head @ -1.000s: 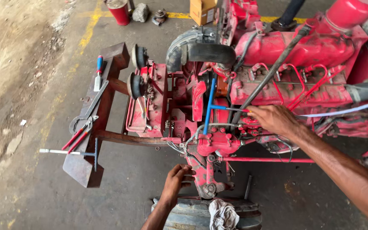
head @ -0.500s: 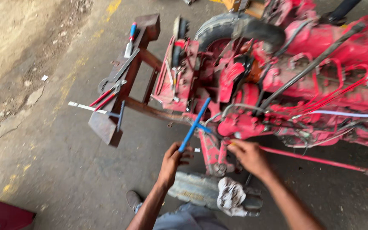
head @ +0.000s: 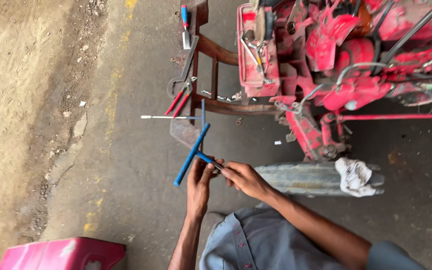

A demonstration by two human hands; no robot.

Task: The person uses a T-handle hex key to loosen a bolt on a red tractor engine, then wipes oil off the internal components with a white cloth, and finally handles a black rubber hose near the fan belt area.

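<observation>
T-wrench (head: 192, 153) shaft tip behind fingers (head: 226, 172)

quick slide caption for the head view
Both hands, left hand and right hand, hold a blue T-handle wrench beside a red engine.

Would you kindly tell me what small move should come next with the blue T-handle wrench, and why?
Probably seat the piece on the shaft tip: the left hand holds the blue T-handle wrench near its shaft, the right hand pinches at the tip, away from the red machine.
</observation>
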